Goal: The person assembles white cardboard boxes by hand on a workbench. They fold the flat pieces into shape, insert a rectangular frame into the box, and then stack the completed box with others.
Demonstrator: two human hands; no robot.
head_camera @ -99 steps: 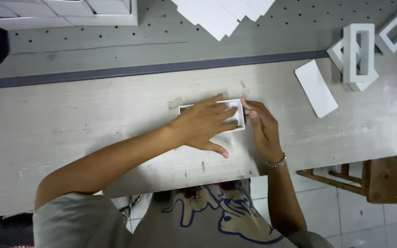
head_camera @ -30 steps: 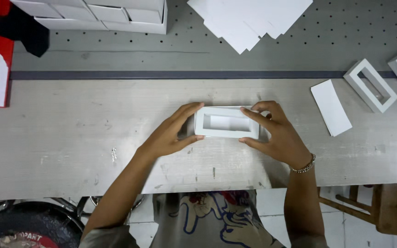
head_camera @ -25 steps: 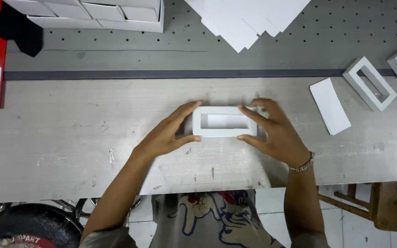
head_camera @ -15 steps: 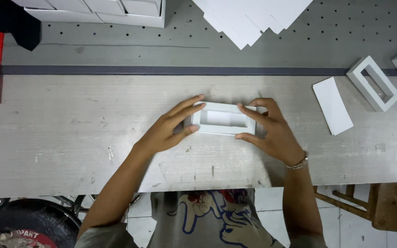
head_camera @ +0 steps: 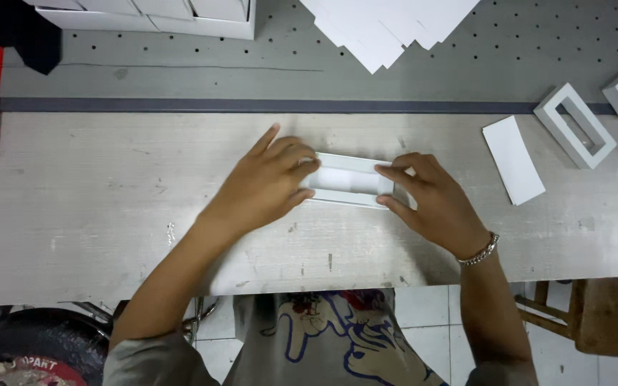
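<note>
White frame box (head_camera: pixel 348 180) lay on counter (head_camera: pixel 94 207). I logged left hand (head_camera: pixel 266 186) at 9 o'clock, right hand (head_camera: pixel 434 204) at 3 o'clock, fingers (head_camera: pixel 302 161) clamped on box ends.

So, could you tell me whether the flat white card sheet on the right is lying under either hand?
No, the flat white card sheet lies alone on the wooden bench, clear of the right hand.
</note>
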